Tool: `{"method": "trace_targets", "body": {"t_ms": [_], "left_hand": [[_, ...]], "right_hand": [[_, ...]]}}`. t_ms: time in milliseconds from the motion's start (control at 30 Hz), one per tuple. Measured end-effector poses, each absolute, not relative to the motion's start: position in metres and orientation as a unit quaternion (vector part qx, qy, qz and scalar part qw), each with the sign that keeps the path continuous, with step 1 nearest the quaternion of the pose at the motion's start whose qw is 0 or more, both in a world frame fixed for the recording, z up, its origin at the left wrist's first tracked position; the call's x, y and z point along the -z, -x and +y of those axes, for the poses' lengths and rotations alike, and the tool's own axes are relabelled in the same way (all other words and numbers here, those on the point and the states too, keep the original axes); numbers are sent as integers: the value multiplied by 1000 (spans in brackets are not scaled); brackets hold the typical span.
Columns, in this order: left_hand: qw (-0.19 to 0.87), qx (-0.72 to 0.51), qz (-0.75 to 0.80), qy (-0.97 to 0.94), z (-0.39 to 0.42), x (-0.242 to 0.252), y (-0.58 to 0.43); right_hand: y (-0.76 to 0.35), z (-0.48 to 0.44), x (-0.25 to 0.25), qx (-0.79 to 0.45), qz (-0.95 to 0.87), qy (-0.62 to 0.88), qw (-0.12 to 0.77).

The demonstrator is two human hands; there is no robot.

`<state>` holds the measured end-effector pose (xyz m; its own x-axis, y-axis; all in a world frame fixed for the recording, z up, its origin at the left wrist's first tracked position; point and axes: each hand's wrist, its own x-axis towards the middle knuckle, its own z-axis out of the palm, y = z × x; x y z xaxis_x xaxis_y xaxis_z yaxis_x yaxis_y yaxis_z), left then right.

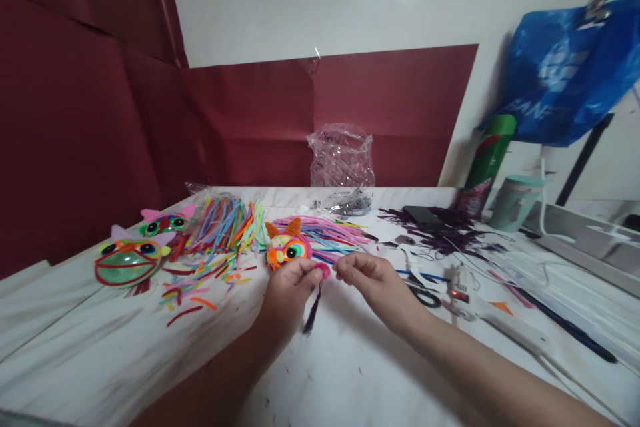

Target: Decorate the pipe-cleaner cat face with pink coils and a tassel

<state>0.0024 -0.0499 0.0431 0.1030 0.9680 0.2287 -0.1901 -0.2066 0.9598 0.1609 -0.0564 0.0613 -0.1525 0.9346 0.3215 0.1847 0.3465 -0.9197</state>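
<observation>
My left hand (293, 281) pinches a small round pink coil (324, 271) between thumb and fingertips. A dark tassel (312, 315) hangs just below it; where it is fastened I cannot make out. Close on the right, my right hand (367, 275) has thumb and fingertips pressed together; whatever they hold is too small to tell. Just behind my left hand sits an orange and pink animal figure (285, 248) with pointed ears and large eyes, partly covered by my fingers. Behind both hands lies a bundle of colourful pipe cleaners (330, 230).
At the left sit a green frog-like figure (129, 265) and a second eared figure (165, 222), near bagged pipe cleaners (227, 223) and cut pieces (193, 312). Scissors (425, 297), a glue gun (505, 327), purple tassels (455, 233), a phone (421, 217) and a mug (515, 203) are right.
</observation>
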Motion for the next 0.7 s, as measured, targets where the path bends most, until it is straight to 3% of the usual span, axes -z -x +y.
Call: {"method": "trace_targets", "body": {"t_ms": [200,400,700], "left_hand": [[524,-598,351,-494,-37,-61,17],[417,-590,451,-524,-30,-62,63],[482,-602,442,-459,-6,-41,108]], "right_hand": [[-165,-39,-39,-327,-696,433,471],[-169,-24,-25,-325,-701,430,466],[-144,4,-22,-360,-676,431,478]]}}
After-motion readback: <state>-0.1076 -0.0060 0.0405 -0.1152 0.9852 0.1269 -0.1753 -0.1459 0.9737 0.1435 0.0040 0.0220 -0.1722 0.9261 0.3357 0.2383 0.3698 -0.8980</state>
